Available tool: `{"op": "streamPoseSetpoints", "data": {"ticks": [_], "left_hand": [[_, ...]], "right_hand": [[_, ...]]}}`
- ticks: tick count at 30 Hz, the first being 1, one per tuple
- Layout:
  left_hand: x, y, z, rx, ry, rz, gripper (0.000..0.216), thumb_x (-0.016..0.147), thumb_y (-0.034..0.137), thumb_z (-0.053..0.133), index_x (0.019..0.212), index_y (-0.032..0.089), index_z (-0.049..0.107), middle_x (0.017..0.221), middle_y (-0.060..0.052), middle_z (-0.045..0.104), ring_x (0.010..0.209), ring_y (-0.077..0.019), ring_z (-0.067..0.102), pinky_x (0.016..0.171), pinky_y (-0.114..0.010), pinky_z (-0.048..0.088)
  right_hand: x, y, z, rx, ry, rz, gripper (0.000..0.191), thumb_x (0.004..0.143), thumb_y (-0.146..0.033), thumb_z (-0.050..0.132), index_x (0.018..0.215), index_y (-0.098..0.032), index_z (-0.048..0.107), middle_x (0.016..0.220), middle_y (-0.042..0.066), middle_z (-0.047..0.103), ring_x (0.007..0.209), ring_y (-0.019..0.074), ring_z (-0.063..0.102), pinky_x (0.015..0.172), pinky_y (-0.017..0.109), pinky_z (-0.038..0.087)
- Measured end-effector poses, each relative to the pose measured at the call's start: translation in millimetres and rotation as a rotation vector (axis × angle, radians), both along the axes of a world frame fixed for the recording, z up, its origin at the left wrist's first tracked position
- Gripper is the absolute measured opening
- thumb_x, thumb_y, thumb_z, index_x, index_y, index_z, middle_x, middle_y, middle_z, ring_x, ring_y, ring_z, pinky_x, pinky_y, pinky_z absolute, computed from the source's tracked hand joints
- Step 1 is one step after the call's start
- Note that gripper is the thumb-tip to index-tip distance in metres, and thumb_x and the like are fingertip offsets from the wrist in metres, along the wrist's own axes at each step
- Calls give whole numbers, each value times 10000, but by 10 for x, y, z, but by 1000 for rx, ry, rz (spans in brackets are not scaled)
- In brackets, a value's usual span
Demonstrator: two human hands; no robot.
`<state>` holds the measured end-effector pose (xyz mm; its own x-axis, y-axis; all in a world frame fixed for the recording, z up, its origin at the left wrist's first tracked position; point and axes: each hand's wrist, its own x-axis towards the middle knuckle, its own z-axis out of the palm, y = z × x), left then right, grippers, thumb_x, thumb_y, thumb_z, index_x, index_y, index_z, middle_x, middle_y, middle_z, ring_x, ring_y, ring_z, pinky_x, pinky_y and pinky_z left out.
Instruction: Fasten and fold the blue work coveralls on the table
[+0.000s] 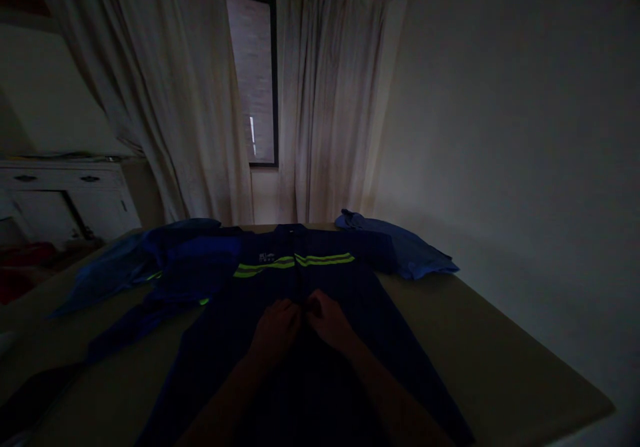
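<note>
A dark navy work jacket (320, 250) lies front side up on the table, its collar at the far end. Yellow-green reflective stripes cross its chest, and small white lettering shows on one side. My left hand (279, 323) and my right hand (326, 315) meet at the centre front, below the stripes. Both have curled fingers pinching the jacket's front edges. The fastening between the fingertips is too dark to make out. The lower part of the garment fades into shadow between my forearms.
Crumpled blue clothes (195, 267) lie on the left of the table (480, 347). Folded blue denim-like cloth (405, 243) sits at the far right. Beyond are long curtains (335, 100), a narrow window (255, 80), a white cabinet (100, 197) and a right-hand wall (525, 133).
</note>
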<state>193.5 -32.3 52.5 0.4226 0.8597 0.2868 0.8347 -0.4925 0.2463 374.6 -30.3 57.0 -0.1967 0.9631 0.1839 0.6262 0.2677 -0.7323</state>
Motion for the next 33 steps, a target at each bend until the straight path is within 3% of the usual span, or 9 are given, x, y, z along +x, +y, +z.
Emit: {"op": "streamPoseSetpoints", "data": {"ticks": [8,12,14,17,20,22,26,30,33], "left_hand": [[-30,0,-177,-3,-36,-15,454,1019,214,346,1438,275,509,1419,-74,602,1283,-227,559,1068,-410,414],[-36,-12,-339,9,-16,-4,562,1035,331,372,1584,232,306,1568,-88,470,1442,-241,430,1183,-458,327],[-43,-18,-359,2,0,-9,538,1039,329,355,1567,227,356,1581,-87,451,1459,-248,409,1195,-479,311],[-57,-39,-312,-2,7,-24,499,1046,290,309,1522,222,443,1567,-87,469,1451,-248,421,1193,-494,310],[-61,-73,-246,-6,-7,-41,502,1034,254,313,1515,228,453,1569,-85,469,1443,-234,431,1187,-472,321],[-52,-97,-223,-6,-10,-36,508,1026,271,341,1522,229,439,1577,-87,456,1451,-245,419,1187,-480,314],[-26,-127,-181,-9,-21,-17,523,1004,307,410,1515,194,424,1565,-119,467,1447,-271,413,1187,-490,298],[-50,-205,-1,-60,-100,33,315,971,254,439,1216,165,616,1278,-131,653,1203,-261,582,1040,-422,422],[-85,-367,164,-233,-194,-141,154,934,263,517,980,206,653,1070,-58,685,999,-205,627,927,-343,468]], "right_hand": [[67,-303,354,-79,-473,67,221,895,-183,477,1024,-233,649,1083,62,719,1005,215,672,821,298,428],[1,-621,459,-122,-575,-13,276,914,-440,533,1026,-221,659,1054,108,726,942,287,694,774,357,457],[-73,-851,390,-123,-557,-6,453,811,-535,650,1133,-217,633,1114,135,714,972,333,686,785,384,470],[-124,-1133,206,-120,-476,-52,386,811,-331,629,1185,-235,614,1161,128,703,983,305,686,800,361,468],[-49,-1260,70,-98,-290,-127,255,825,-186,537,1042,-252,653,1026,61,729,916,225,681,806,304,447],[26,-1286,31,-97,-151,-148,159,865,-219,506,909,-235,659,907,32,722,857,197,664,778,278,436],[72,-1332,-2,-118,-66,-169,262,919,-377,523,754,-206,634,772,17,683,756,181,628,695,264,406],[26,-1380,-29,-88,-175,-136,122,806,-340,672,848,-225,674,819,6,700,765,181,621,699,260,388],[50,-1358,-39,-96,-136,-130,77,820,-244,586,826,-221,659,811,8,696,755,171,618,686,252,389]]}}
